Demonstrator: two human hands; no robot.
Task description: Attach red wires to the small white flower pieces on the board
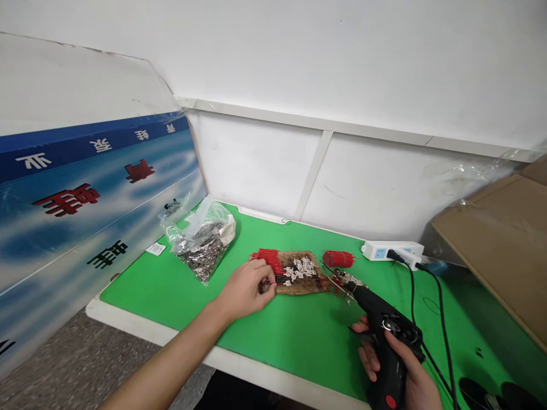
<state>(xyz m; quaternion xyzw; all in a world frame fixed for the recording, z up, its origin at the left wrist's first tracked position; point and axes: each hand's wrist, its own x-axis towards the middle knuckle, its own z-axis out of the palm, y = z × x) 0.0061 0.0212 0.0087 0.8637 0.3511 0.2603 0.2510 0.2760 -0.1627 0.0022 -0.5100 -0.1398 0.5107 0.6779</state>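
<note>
My right hand [416, 373] is wrapped round a black soldering gun [380, 316], whose thin metal tip points left over the right end of a scorched wooden board [294, 289]. At the board's left end, the fingers of my left hand [248, 287] are pinched together; whatever they hold is too small to make out. Red wires [269, 259] lie in a row along the board's back left. Small silvery metal pieces [301, 267] are scattered over its middle. Just behind the gun's tip lies a tied bundle of red wires [338, 259].
A clear plastic bag of small metal parts [205, 250] sits at the left on the green tabletop [282, 341]. A white power strip [393, 250] with black cables stands at the back right. A cardboard box [496, 245] rises at the right, a printed panel [102, 188] at the left.
</note>
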